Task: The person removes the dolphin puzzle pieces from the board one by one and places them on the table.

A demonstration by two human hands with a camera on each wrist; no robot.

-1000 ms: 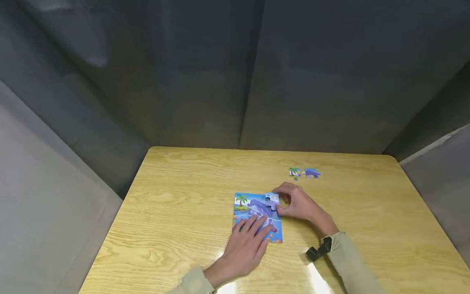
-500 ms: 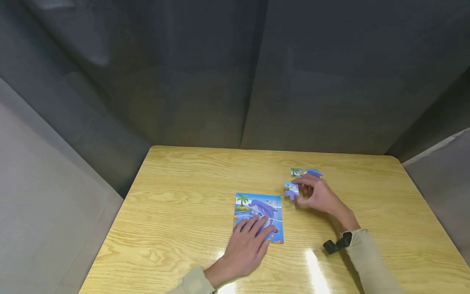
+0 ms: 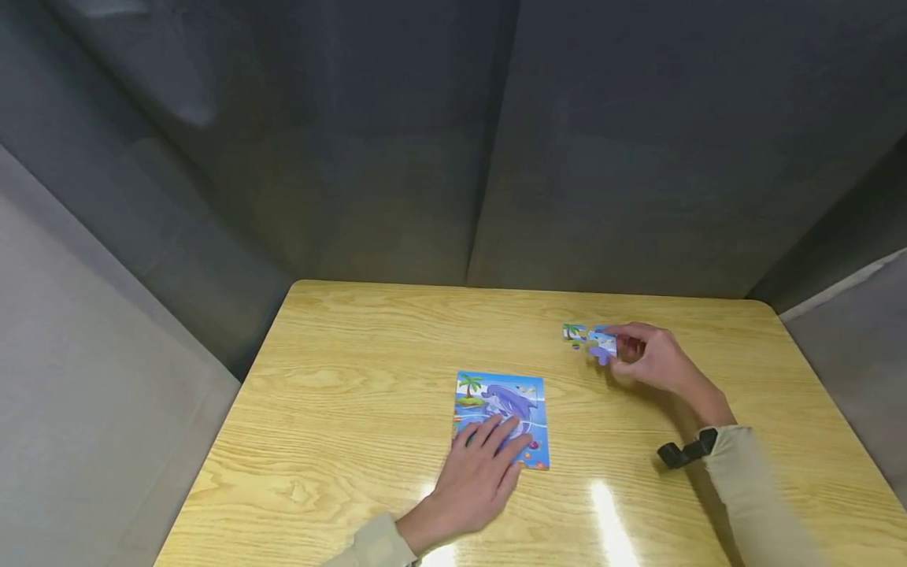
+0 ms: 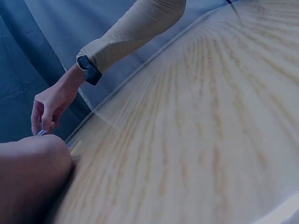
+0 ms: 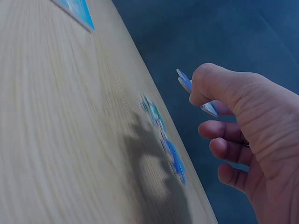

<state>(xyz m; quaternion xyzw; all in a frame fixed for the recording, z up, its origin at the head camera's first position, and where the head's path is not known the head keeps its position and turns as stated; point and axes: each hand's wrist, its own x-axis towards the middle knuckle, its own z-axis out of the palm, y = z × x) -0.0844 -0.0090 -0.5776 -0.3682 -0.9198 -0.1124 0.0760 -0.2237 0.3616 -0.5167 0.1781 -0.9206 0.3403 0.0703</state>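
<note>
My right hand (image 3: 655,360) pinches a blue and purple puzzle piece (image 3: 604,346) between thumb and forefinger. In the right wrist view the held piece (image 5: 185,84) is raised above the table, and the other fingers curl below it. Just beyond, on the table, lie a palm-tree puzzle piece (image 3: 572,332) and a blue dolphin piece (image 5: 174,158), which the held piece partly covers in the head view. My left hand (image 3: 476,480) rests with spread fingers on the lower part of a square dolphin picture (image 3: 524,398) showing a palm tree and sea.
The wooden table (image 3: 354,378) has its back edge beyond the pieces, with dark grey curtains (image 3: 383,157) behind and light panels (image 3: 85,378) at the sides. A black wrist device (image 3: 687,450) sits at my right cuff.
My right hand has carried the puzzle piece from the picture's upper right corner, right and away, over to the loose pieces. The left hand has stayed on the picture.
</note>
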